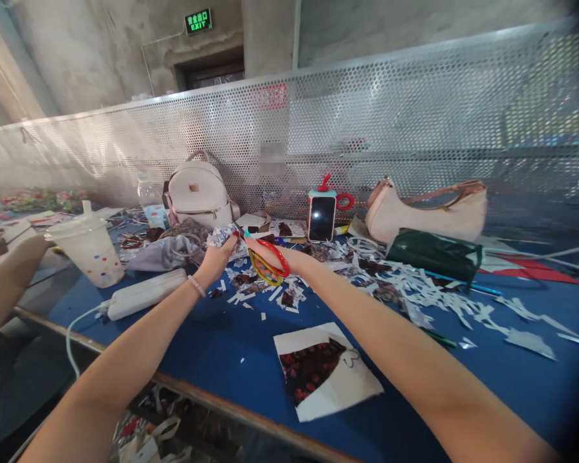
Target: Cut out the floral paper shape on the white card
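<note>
Just in front of the cream backpack, the left grip pinches a crumpled, patterned white piece at its fingertips; right of the backpack, the right grip holds scissors, red and yellow handle loops around the hand

Pretty raw-looking bare concrete wall across the top, with a lit green EXIT sign upper left of center and a dark doorway just below it. Shiny perforated metal partition runs right across the middle, kinda patchy with light, behind a blue desk with a brownish edge.
</note>
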`<state>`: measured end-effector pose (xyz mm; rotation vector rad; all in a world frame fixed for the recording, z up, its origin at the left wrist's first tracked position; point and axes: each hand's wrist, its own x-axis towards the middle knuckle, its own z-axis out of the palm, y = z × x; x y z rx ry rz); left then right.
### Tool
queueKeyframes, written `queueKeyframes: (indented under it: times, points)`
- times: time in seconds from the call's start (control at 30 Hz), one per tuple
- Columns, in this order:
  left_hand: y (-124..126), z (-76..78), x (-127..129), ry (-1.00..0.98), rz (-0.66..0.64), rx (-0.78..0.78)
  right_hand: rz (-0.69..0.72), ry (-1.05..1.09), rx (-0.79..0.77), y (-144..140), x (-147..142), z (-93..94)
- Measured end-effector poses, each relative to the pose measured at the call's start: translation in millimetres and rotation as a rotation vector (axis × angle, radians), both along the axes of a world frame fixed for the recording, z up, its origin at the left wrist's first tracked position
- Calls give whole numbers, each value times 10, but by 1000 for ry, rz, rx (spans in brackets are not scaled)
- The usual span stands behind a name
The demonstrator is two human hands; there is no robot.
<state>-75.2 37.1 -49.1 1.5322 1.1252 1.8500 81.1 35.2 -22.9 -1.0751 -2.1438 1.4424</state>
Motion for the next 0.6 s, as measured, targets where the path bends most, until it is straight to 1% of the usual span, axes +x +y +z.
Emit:
queueKeyframes:
  times: [0.1, 0.2, 0.33, 0.47, 0.6]
  points:
    - [15, -16, -45, 146, -29, 4, -28, -3, -19, 10, -18, -7]
    - [37, -38, -82, 229, -24, 24, -2, 8, -39, 25, -17, -10]
    - [118, -101, -81, 263, -15, 53, 26, 7, -42, 60, 9, -21]
    - [224, -162, -62, 283, -21, 72, 23, 85, -53, 115, 51, -35]
    - [261, -148, -86, 361, -32, 71, 55, 35, -55, 131, 65, -30]
